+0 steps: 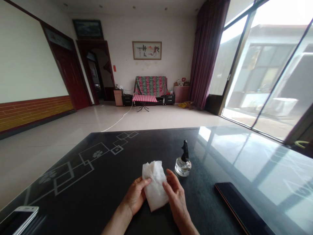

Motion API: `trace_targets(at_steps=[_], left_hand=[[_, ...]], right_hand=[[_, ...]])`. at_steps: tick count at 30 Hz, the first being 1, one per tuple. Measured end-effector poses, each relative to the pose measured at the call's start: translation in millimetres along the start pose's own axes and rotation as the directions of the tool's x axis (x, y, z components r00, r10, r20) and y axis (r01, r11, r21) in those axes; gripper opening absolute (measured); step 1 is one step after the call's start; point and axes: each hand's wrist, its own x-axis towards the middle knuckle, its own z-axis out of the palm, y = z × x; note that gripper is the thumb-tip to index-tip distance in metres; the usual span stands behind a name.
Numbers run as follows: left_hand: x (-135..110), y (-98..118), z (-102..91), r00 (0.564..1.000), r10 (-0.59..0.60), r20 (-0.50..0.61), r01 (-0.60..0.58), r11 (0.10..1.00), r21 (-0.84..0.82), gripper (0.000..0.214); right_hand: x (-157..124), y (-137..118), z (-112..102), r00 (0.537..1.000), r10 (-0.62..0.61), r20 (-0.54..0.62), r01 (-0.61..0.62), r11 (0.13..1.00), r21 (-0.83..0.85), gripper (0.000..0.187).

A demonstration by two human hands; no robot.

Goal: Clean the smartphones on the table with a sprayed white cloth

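Observation:
A folded white tissue (154,191) with a ragged top edge is held upright over the dark table. My left hand (136,195) is closed on its left side, thumb across the front and the other fingers mostly hidden behind. At the right edge is my right hand (176,195), its thumb against the tissue and its forefinger apart from the thumb. Just beyond the right hand stands a small clear glass spray bottle (183,167) with a black trigger head, liquid inside it.
The glossy black table (117,176) bears pale square and flower patterns. A dark phone-like slab (241,207) lies at right, a white phone (21,218) at the left front corner. Across the room, a small table (144,98) with a checked cloth stands before a covered piece of furniture (151,85).

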Motion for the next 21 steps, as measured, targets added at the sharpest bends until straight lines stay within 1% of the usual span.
trace_targets(at_steps=[1, 2, 4, 5, 6, 7, 9, 11, 13, 15, 18, 21], left_hand=[[-0.4, 1.4, -2.6, 1.000, 0.001, -0.029, -0.002, 1.000, -0.015, 0.026], [-0.6, 2.5, -5.4, 0.998, 0.001, -0.065, -0.003, 1.000, -0.030, 0.024], [-0.3, 4.0, -10.2, 0.992, -0.004, -0.123, -0.002, 0.999, -0.053, 0.022], [0.3, 4.2, -12.0, 0.990, -0.005, -0.141, -0.004, 0.998, -0.063, 0.021], [1.1, 4.1, -13.3, 0.989, -0.005, -0.151, -0.006, 0.997, -0.073, 0.021], [2.1, 3.9, -14.2, 0.988, -0.003, -0.155, -0.010, 0.997, -0.082, 0.021], [4.1, 3.2, -15.4, 0.988, -0.005, -0.155, -0.011, 0.995, -0.099, 0.021], [5.8, 2.8, -16.7, 0.989, -0.015, -0.150, -0.002, 0.993, -0.114, 0.021], [7.0, 3.1, -18.5, 0.989, -0.027, -0.145, 0.008, 0.992, -0.129, 0.020], [7.8, 3.8, -20.3, 0.989, -0.027, -0.146, 0.005, 0.989, -0.146, 0.019], [8.6, 4.6, -22.0, 0.987, -0.013, -0.160, -0.014, 0.986, -0.167, 0.018], [9.4, 4.5, -22.5, 0.986, 0.004, -0.166, -0.036, 0.981, -0.190, 0.020]], right_hand=[[0.7, 0.9, -3.0, 0.996, -0.031, -0.085, 0.028, 0.999, -0.033, 0.054], [2.4, 1.2, -7.3, 0.981, -0.069, -0.180, 0.057, 0.996, -0.074, 0.053], [10.1, -0.9, -20.2, 0.925, -0.162, -0.345, 0.103, 0.978, -0.184, 0.052], [16.0, -3.5, -28.4, 0.894, -0.209, -0.395, 0.115, 0.962, -0.248, 0.053], [23.3, -7.1, -37.3, 0.874, -0.260, -0.411, 0.122, 0.936, -0.332, 0.056], [31.8, -11.5, -46.5, 0.871, -0.310, -0.382, 0.138, 0.900, -0.414, 0.061], [50.9, -21.1, -63.8, 0.904, -0.364, -0.226, 0.197, 0.821, -0.536, 0.071], [70.9, -29.7, -76.6, 0.934, -0.348, -0.077, 0.240, 0.774, -0.586, 0.082], [89.2, -35.5, -83.3, 0.957, -0.291, 0.010, 0.235, 0.752, -0.616, 0.088], [103.7, -38.4, -84.3, 0.967, -0.250, 0.056, 0.229, 0.749, -0.621, 0.092], [117.1, -40.3, -79.8, 0.970, -0.229, 0.087, 0.234, 0.763, -0.602, 0.095], [123.3, -41.6, -75.6, 0.962, -0.248, 0.113, 0.267, 0.773, -0.576, 0.088]])
